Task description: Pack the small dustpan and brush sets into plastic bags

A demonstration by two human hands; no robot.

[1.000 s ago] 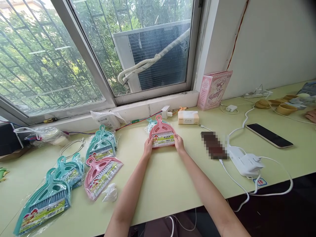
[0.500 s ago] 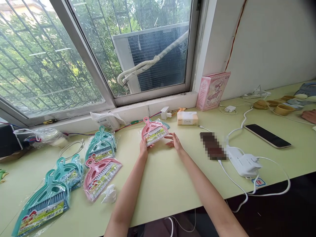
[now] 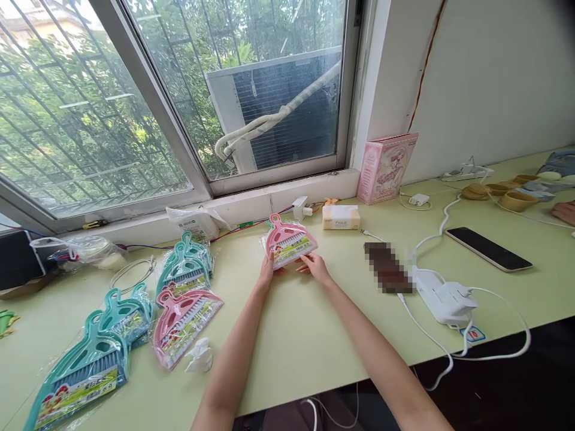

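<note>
A wrapped pink dustpan and brush set (image 3: 291, 240) is held between both hands near the window side of the table. My left hand (image 3: 268, 269) grips its lower left corner, and my right hand (image 3: 315, 266) pinches the lower right edge. Part of a teal piece shows behind the pink handle. To the left lies another wrapped pink set (image 3: 186, 320), with wrapped teal sets behind it (image 3: 185, 263) and at its left (image 3: 128, 314). The nearest teal set (image 3: 90, 359) lies at the lower left. Crumpled white tissue (image 3: 200, 355) rests beside the pink set.
Along the back stand a tissue pack (image 3: 341, 217) and a pink box (image 3: 387, 167). On the right are a blurred-out phone-like object (image 3: 389, 267), a white power strip (image 3: 438, 296) with cables, a black-screened phone (image 3: 489, 248), tan bowls (image 3: 517, 200) and another person's hand (image 3: 565, 212).
The held pink set has shifted slightly right and now faces the camera more squarely. My right hand has closed onto its right edge.
</note>
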